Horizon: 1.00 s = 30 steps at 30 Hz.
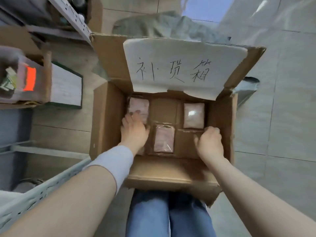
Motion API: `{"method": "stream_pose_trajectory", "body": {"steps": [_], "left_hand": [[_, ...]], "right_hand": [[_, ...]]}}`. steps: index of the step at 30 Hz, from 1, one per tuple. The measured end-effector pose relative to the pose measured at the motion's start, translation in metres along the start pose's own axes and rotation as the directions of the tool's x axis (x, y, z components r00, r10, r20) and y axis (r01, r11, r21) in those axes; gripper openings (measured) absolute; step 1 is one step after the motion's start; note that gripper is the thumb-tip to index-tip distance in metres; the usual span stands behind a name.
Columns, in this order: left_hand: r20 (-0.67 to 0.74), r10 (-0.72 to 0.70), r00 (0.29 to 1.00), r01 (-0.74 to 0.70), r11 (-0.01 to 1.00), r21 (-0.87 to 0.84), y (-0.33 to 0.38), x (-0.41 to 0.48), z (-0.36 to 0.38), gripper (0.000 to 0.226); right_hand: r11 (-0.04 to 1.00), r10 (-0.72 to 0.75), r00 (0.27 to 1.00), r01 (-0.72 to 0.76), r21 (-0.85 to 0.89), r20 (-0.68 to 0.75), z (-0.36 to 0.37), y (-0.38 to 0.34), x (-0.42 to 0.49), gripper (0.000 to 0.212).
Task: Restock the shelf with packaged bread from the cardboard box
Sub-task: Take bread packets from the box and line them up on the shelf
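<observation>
Fingers (136,115), left hand (134,130), rest on bread pack (138,106); right hand (210,141) curled, grasp unclear; flap (179,65) overhangs box (106,117).

I read this as a shop aisle or its stockroom. On my left stands a metal shelf (73,16) with perforated uprights, holding boxed goods (25,79) in cardboard trays, above a floor (282,117) of large grey tiles. In front of me an open cardboard box (106,117) carries a handwritten paper label (179,65) on its far flap and holds clear-wrapped packs of bread (194,115) lying flat, apart from one another.
</observation>
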<state>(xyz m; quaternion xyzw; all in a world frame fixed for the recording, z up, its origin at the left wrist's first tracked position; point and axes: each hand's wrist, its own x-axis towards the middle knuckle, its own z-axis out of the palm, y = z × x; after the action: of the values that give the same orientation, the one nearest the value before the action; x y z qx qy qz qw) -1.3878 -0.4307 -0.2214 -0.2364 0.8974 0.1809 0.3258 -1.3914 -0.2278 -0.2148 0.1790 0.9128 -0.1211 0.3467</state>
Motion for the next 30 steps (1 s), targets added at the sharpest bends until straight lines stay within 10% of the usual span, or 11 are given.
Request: {"method": "stream_pose_trajectory", "body": {"steps": [7, 18, 30], "left_hand": [[-0.141, -0.275, 0.951, 0.206, 0.904, -0.374, -0.016, 0.102, 0.045, 0.070], [-0.076, -0.334, 0.939, 0.294, 0.899, -0.324, -0.012, 0.119, 0.037, 0.075], [-0.266, -0.135, 0.954, -0.078, 0.747, -0.660, -0.016, -0.042, -0.038, 0.042]], "right_hand": [[0.967, 0.216, 0.968, -0.196, 0.160, -0.124, 0.071, -0.020, 0.085, 0.075], [0.962, 0.229, 0.967, -0.207, 0.178, -0.114, 0.059, -0.019, 0.091, 0.077], [0.648, 0.039, 0.969, -0.210, 0.732, 0.244, -0.020, 0.027, -0.029, 0.055]]}}
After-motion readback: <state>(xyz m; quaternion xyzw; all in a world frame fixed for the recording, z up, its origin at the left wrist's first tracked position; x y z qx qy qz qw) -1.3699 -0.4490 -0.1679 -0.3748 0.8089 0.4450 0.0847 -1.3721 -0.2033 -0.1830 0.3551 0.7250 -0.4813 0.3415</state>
